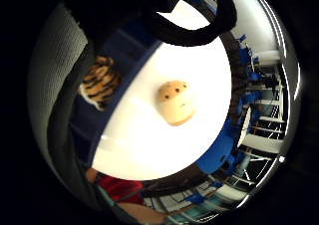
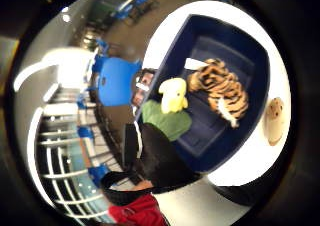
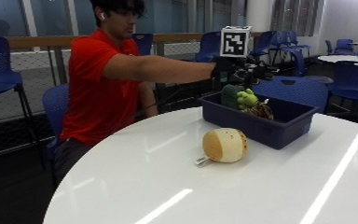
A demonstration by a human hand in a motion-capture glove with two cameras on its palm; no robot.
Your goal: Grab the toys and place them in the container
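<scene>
Hovering gloved hand (image 3: 238,72), plush toys (image 3: 247,99), rectangular bin (image 3: 278,128)

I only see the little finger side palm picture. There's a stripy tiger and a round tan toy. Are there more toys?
Observer: Yes. The thumb side palm view shows a green and yellow toy in the blue container, beside the tiger.
Operator: Is the hand holding it?
Observer: In the outside view the gloved right hand is just above that toy, over the container. I cannot tell whether it grips it.
Operator: Is the round one in the box too?
Observer: No. The outside view shows the round tan toy on the white table, outside the container, with a small white tag at its side.
</scene>
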